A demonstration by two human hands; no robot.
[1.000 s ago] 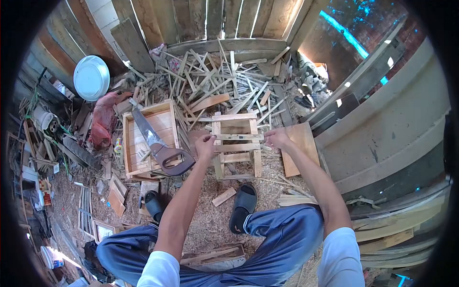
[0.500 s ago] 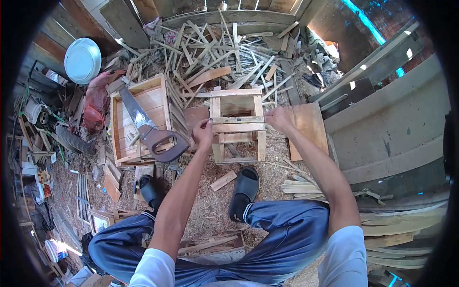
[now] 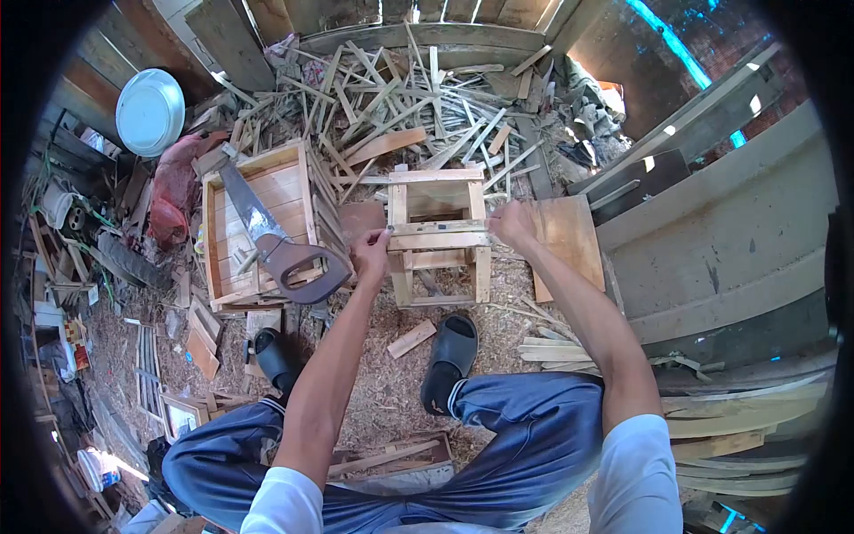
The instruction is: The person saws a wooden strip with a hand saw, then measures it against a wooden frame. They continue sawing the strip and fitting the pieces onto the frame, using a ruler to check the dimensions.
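A small wooden frame (image 3: 398, 276), stool-like with legs and crosspieces, stands on the floor in front of me. Across its middle lies a thin wooden strip (image 3: 436, 229), close against a wider rail (image 3: 438, 241). My left hand (image 3: 370, 253) pinches the strip's left end between thumb and fingers. At the other end my right hand (image 3: 513, 224) is closed with its fingertips on the strip; the exact grip is partly hidden. A handsaw (image 3: 307, 270) rests on a wooden crate (image 3: 212, 240) to the left of my left hand.
Behind the frame is a heap of wood offcuts (image 3: 382, 107). A flat board (image 3: 567, 240) lies right of my right hand, with stacked slats (image 3: 556, 350) nearer me. A loose wood block (image 3: 411, 340) sits near my feet. A metal basin (image 3: 150, 112) leans at the back left.
The view has shifted slightly. Both hands stay at the strip's ends, and the strip keeps nearly the same place across the frame.
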